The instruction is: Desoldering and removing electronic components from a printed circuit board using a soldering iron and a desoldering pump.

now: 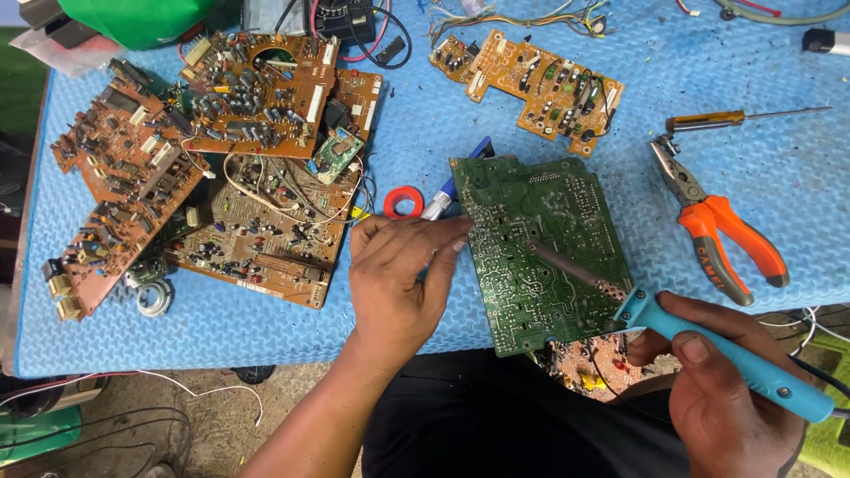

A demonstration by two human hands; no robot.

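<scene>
Head view showed the left hand (394,283) resting on the blue table (735,62), its fingers (443,241) nearly flat, steadying the left edge of a green circuit board (540,252) at the table's near edge. Right hand (730,385) had its fingers closed round a blue-handled soldering iron (708,345), tip on the board. Orange-handled pliers (717,226) lay just right.

Blue foam-mat bench (266,336) w/ dirty concrete floor (212,425)
</scene>
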